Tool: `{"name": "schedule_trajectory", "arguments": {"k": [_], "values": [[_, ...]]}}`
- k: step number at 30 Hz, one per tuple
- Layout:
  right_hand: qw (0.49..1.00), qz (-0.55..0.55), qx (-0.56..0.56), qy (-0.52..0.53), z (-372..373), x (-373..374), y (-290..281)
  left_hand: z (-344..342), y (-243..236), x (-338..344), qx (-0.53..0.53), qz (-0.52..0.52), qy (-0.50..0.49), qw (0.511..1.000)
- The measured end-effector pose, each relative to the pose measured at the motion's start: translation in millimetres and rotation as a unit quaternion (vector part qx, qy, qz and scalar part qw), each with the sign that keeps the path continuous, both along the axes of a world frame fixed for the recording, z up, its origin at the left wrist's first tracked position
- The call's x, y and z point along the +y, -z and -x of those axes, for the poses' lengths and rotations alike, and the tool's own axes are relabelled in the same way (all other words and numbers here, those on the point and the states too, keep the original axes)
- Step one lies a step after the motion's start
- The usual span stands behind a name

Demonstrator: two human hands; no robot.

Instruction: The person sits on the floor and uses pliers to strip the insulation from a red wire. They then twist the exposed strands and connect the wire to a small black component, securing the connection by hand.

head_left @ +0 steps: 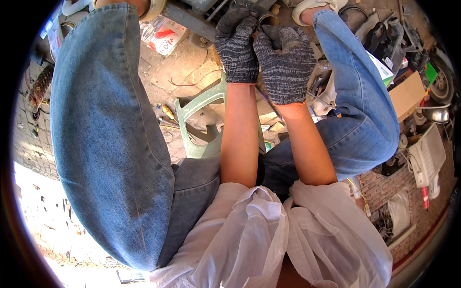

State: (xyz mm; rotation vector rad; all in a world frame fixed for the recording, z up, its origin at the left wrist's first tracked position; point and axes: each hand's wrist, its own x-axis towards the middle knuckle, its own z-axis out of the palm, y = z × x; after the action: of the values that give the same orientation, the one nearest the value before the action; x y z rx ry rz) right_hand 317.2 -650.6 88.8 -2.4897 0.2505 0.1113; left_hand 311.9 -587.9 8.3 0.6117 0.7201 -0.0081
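Note:
Both hands wear dark grey knit gloves with orange cuffs, and they meet at the top centre. My left hand (236,48) has its fingers curled, close beside a round, hollow metal part (269,20). Just to the right and slightly nearer, my right hand (286,65) is also closed, its thumb and fingers drawn together below that part. Whatever lies between the fingers is hidden by the gloves. A grey metal frame (189,20) extends to the left of my left hand.
Below my forearms stands a pale green plastic stool (184,129). A red-and-white package (168,37) lies by the frame, and a yellow-handled tool (168,112) on the floor. At right are a cardboard box (407,96), a wheel (442,81) and scattered parts. My jeans-clad knees flank the space.

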Motion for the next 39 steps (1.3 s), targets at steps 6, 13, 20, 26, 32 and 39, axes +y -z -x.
{"name": "schedule_trajectory", "arguments": {"k": [6, 13, 20, 26, 32, 39], "values": [[0.999, -0.017, 0.033, 0.032, 1, 2, 0, 5, 16, -1, -0.013, -0.019, -0.017, 1.000], [1.000, 0.003, 0.021, 0.014, -1, 1, 0, 4, 13, -2, -0.004, -0.043, 0.002, 0.999], [0.997, 0.065, 0.037, 0.012, -7, 8, -8, 3, 12, -7, -0.014, -0.037, -0.015, 0.999], [0.997, 0.058, 0.031, 0.033, -2, 7, -1, 3, 10, -10, -0.022, -0.032, -0.029, 0.999], [0.996, 0.094, -0.002, -0.009, -1, 6, -2, 5, 8, -11, -0.041, -0.020, -0.046, 0.998], [0.993, 0.108, -0.021, -0.038, 3, 2, 0, 9, 15, -12, 0.009, -0.090, -0.003, 0.996]]}}
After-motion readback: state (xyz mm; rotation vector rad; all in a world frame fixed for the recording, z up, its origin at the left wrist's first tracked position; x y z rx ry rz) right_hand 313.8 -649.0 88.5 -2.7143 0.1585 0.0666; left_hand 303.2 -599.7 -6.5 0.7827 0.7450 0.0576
